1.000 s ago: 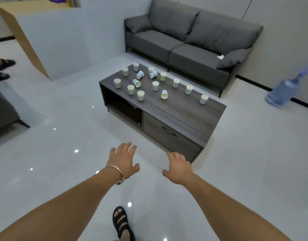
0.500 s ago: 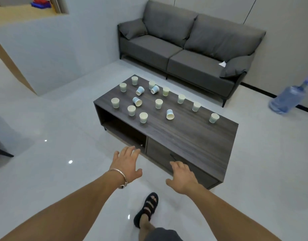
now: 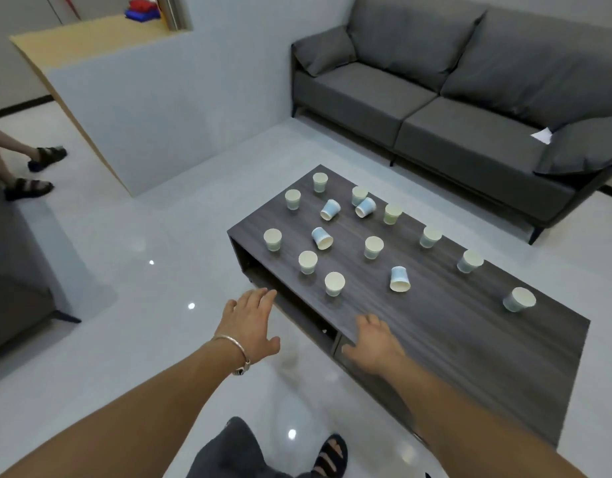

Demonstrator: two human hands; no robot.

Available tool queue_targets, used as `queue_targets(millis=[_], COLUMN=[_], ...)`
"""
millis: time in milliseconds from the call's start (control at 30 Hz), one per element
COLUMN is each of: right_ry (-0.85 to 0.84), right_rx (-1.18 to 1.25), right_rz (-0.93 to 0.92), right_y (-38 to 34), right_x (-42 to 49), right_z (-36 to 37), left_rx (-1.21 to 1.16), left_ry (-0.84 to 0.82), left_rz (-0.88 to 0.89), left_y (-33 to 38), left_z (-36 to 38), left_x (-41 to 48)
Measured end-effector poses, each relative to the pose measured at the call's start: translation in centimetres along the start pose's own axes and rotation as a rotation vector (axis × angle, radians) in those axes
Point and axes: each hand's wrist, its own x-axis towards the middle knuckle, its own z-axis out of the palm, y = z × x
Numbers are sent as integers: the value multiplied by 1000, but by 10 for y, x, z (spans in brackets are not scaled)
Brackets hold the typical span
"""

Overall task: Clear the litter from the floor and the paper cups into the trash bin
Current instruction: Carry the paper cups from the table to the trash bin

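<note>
Several paper cups stand or lie scattered on a dark wooden coffee table [image 3: 470,339]. Most are upright, like the nearest cup [image 3: 334,283]; a few lie tipped over, such as one blue-sided cup [image 3: 399,279]. My left hand [image 3: 251,322] reaches forward just short of the table's near edge, fingers straight, holding nothing. My right hand [image 3: 375,341] hovers over the table's front edge, fingers relaxed and empty. No trash bin is in view.
A grey sofa [image 3: 453,98] stands behind the table with a white scrap of paper [image 3: 542,135] on its seat. A white counter [image 3: 132,98] juts out at the left. Another person's sandalled feet [image 3: 32,170] rest at the far left. Glossy white floor surrounds the table.
I have stepped closer to the table, which now fills more of the view. Both hands have moved forward to its near edge. The water bottle at right has left the view.
</note>
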Motion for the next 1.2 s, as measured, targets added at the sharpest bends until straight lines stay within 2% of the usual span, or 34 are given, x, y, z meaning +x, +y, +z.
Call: queue_targets(millis=[167,500,733,867,1033,1133,1200], right_ry=[-21,-28,16,-18,34,34,-2], right_rx=[35,132,209,229,239,442,570], right_rz=[52,356,473,485,476,483,383], right_y=[-12,-44,-29,-18,-25,-53,-76], right_x=[59,192,296,348,358,339,326], right_z=[-10,-7,30,59,83,82,77], left_rx=[-45,-85,-167,-253,-308,-340,-368], left_ry=[-54,-192,-322,-377,-424,-443,-457], left_rz=[46,280,328,289,267,249,272], left_y=[-18,-78,-104,-107,-104,-104,-104], left_z=[8,32,104,146,169,167,161], left_x=[66,218,284,299,309,312,316])
